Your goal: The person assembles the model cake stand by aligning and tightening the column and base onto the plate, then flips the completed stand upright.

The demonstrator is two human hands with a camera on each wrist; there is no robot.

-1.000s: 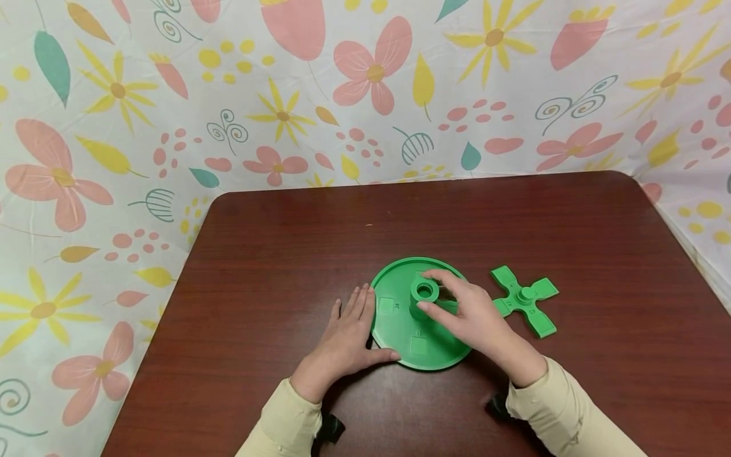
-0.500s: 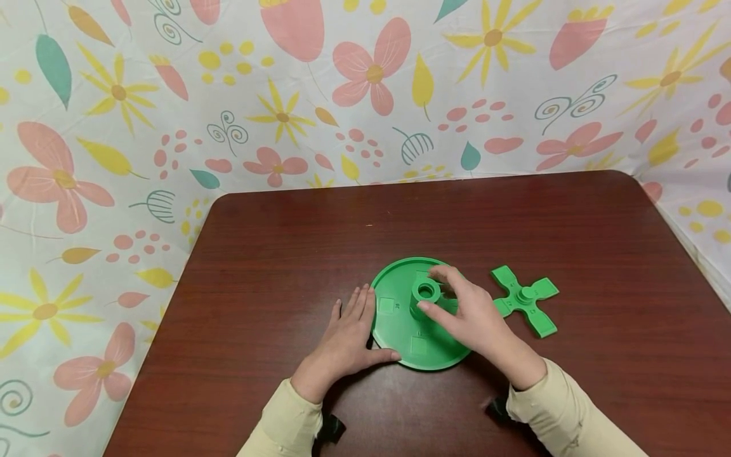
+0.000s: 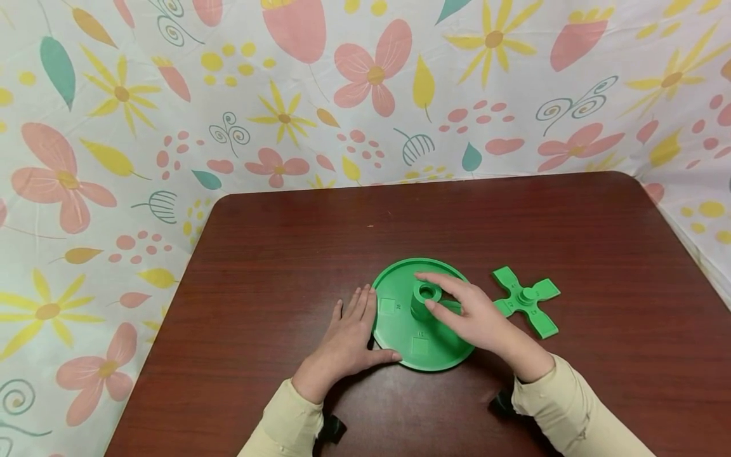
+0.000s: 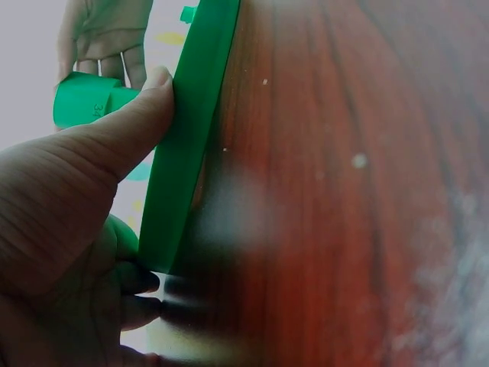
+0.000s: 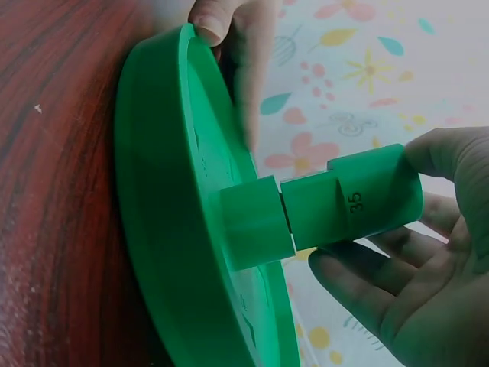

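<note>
A round green disc (image 3: pixel 394 336) with a raised rim lies on the table. From its middle rises a short round post (image 5: pixel 256 225), and a hollow green cylinder (image 5: pixel 367 195) marked 35 stands upright on it, with a thin seam between them. My right hand (image 3: pixel 476 317) grips this cylinder, thumb on one side and fingers on the other. At the disc's left edge, my left hand (image 3: pixel 348 336) rests with straight fingers along the rim. The left thumb (image 4: pixel 141 115) presses the rim nearer to me.
A green cross-shaped piece (image 3: pixel 525 311) with a round peg at its centre lies on the dark red-brown table (image 3: pixel 297 254), right of the disc. Behind the table hangs a flower-patterned cloth (image 3: pixel 320 139).
My right index finger has swung left over the far side of the cylinder, while the thumb has shifted slightly right. My left hand and the disc keep their places.
</note>
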